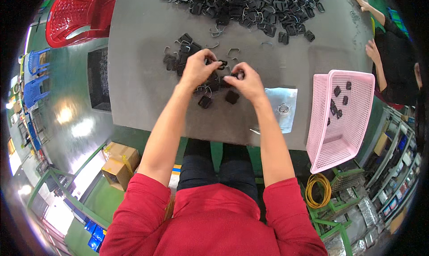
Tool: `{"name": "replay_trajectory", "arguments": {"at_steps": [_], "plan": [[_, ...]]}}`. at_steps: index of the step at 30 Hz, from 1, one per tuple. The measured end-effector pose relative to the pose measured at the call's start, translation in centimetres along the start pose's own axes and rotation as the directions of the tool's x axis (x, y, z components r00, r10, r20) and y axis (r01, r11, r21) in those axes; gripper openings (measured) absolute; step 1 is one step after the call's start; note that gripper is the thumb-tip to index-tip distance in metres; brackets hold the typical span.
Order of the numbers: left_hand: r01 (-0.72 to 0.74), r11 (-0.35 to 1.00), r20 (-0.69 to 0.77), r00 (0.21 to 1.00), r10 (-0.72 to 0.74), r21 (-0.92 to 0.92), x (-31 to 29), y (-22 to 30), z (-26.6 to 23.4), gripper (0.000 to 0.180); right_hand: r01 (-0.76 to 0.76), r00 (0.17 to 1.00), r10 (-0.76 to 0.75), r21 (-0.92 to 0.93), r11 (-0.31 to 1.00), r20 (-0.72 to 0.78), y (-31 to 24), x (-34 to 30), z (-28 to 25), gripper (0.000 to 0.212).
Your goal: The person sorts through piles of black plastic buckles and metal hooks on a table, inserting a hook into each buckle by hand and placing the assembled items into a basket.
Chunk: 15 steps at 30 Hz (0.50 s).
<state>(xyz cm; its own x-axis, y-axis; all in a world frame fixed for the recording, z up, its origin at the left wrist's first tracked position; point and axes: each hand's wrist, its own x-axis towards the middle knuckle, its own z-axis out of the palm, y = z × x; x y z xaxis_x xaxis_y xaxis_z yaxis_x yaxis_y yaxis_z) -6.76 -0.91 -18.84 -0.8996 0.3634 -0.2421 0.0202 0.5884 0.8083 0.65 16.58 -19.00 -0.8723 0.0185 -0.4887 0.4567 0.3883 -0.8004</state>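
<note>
Both my hands work close together over the grey table. My left hand [199, 69] pinches a small black plastic piece [222, 64] between thumb and fingertips. Just to its right, my right hand [247, 82] is closed with thumb and fingers on another small dark piece, mostly hidden by the fingers. Around and under the hands lies a small heap of black plastic pieces [184, 48], some with bent metal wire hooks. Two black pieces, one square [232, 97] and one beside it [205, 102], lie nearest me. Loose wire hooks [233, 52] are scattered beyond my hands.
A large pile of black pieces with wire hooks [254, 8] covers the table's far side. Right of my arm lies a light blue sheet [281, 117]. A pink basket [318, 122] holds several black pieces. Another person [395, 64] is at the right edge. Red chairs [80, 14] stand left.
</note>
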Motion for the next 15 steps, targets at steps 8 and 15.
{"name": "replay_trajectory", "arguments": {"at_steps": [8, 15], "plan": [[0.349, 0.223, 0.375, 0.923, 0.087, -0.910, -2.6, -0.7, -6.6, 0.020, 0.064, 0.997, -0.057, 0.181, 0.981, -0.046, 0.4, 1.6, 0.1, 0.024], [0.154, 0.957, -0.017, 0.988, -0.155, 0.244, -2.7, -1.2, -1.9, 0.033, -0.096, 0.976, 0.203, 0.684, 0.723, -0.078, 1.6, -0.5, -4.2, 0.015]]}}
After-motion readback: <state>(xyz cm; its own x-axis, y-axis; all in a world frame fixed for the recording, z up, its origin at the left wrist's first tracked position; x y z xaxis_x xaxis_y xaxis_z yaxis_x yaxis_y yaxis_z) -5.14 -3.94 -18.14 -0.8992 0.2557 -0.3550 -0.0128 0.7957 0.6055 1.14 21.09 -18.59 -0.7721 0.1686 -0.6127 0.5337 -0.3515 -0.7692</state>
